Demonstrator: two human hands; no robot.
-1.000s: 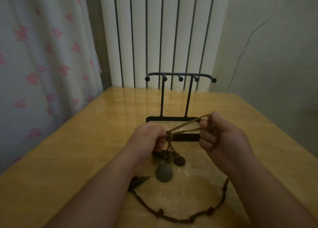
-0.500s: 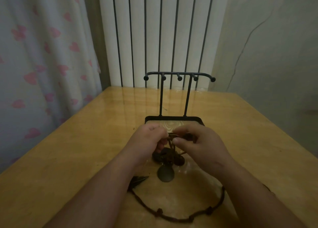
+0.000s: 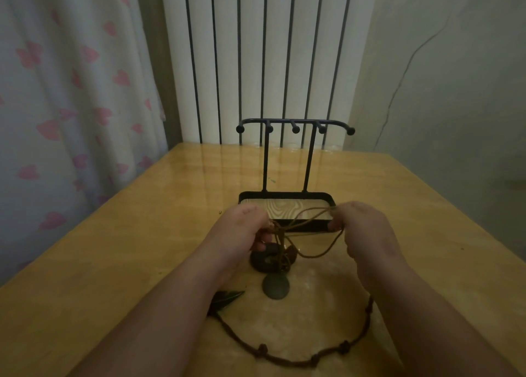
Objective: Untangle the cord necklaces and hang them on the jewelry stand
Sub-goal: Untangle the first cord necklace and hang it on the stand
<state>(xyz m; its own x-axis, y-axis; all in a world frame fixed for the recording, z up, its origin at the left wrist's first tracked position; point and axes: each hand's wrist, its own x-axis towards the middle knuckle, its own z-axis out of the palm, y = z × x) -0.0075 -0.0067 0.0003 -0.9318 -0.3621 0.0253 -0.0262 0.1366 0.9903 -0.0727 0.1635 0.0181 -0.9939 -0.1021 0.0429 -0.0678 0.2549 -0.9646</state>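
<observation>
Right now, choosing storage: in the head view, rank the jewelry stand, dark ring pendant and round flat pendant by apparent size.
1. Jewelry stand, clearly largest.
2. Dark ring pendant, partly covered.
3. Round flat pendant, slightly smaller; a close call.

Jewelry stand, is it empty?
Empty. Every hook on the jewelry stand is bare; the left hand and right hand hold the tan cords.

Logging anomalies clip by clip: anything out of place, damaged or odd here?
Nothing beyond the task's own tangle: tan cords knot between the left hand and right hand, above the pendants. One thin dark line climbs the right wall; crack or wire, I cannot tell.
</observation>
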